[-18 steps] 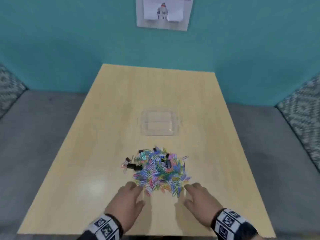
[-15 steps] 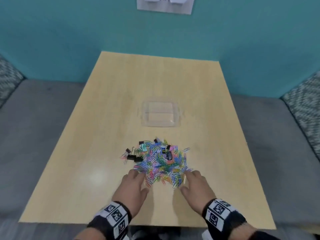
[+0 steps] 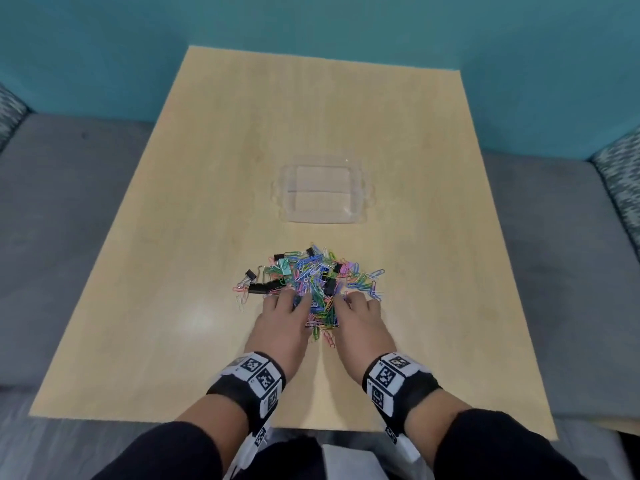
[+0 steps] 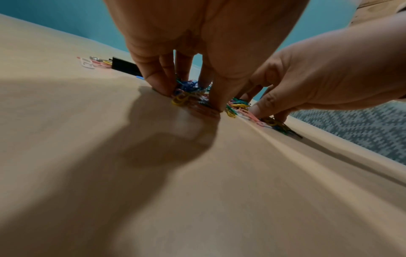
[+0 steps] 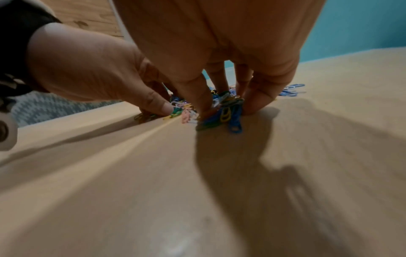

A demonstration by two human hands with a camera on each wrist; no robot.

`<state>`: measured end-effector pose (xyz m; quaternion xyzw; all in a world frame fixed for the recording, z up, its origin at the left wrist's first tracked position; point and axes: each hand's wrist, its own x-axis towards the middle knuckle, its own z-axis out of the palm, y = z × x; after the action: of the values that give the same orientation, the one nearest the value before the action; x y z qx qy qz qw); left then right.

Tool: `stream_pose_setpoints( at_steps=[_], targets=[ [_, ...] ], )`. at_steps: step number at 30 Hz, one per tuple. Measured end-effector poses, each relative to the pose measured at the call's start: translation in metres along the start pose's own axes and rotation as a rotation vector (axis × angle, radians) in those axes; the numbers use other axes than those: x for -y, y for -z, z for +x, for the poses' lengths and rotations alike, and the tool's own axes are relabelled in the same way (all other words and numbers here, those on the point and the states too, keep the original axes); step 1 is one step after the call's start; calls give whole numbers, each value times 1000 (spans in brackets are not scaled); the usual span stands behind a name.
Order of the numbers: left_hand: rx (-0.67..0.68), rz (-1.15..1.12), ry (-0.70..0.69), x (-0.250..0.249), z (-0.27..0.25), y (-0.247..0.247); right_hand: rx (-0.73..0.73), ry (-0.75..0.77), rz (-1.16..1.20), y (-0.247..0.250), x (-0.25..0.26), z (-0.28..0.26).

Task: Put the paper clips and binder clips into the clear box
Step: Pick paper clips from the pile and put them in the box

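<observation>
A heap of coloured paper clips (image 3: pixel 311 275) mixed with black binder clips (image 3: pixel 258 288) lies on the wooden table (image 3: pixel 207 168), just in front of the clear box (image 3: pixel 323 195), which holds nothing. My left hand (image 3: pixel 287 301) and right hand (image 3: pixel 356 301) dig into the near edge of the heap from either side. In the left wrist view my left hand (image 4: pixel 189 95) has its thumb and curled fingers closed round a bunch of paper clips (image 4: pixel 186 90). The right wrist view shows my right hand (image 5: pixel 226 107) gripping another bunch of paper clips (image 5: pixel 226 113) against the tabletop.
A few stray paper clips (image 3: pixel 240 301) and a binder clip (image 4: pixel 125 67) lie left of the heap. More paper clips (image 3: pixel 372 277) trail off to its right. Grey seating (image 3: pixel 69 220) flanks the table and a teal wall (image 3: pixel 311 26) stands behind it.
Both hands have moved forward from the heap's near edge into it, and their fingers have curled round clips. The heap's near part is bunched between the hands.
</observation>
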<state>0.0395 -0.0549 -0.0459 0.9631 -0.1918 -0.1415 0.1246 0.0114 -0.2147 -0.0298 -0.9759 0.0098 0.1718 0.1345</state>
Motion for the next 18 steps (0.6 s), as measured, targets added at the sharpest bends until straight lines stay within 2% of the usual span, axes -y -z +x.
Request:
stream_pose_setpoints(
  at_steps=[4,10,15,18],
  targets=[
    [-44,-78,-14,10,-1,2,24,66,-26,4,-12,2],
    [-43,-176,49,27,-1,7,44,121,-4,11,-25,11],
    [-27,-197,76,31,1,13,89,54,84,20,-31,15],
    [-15,-266,122,34,4,19,104,-6,251,27,-35,19]
  ],
)
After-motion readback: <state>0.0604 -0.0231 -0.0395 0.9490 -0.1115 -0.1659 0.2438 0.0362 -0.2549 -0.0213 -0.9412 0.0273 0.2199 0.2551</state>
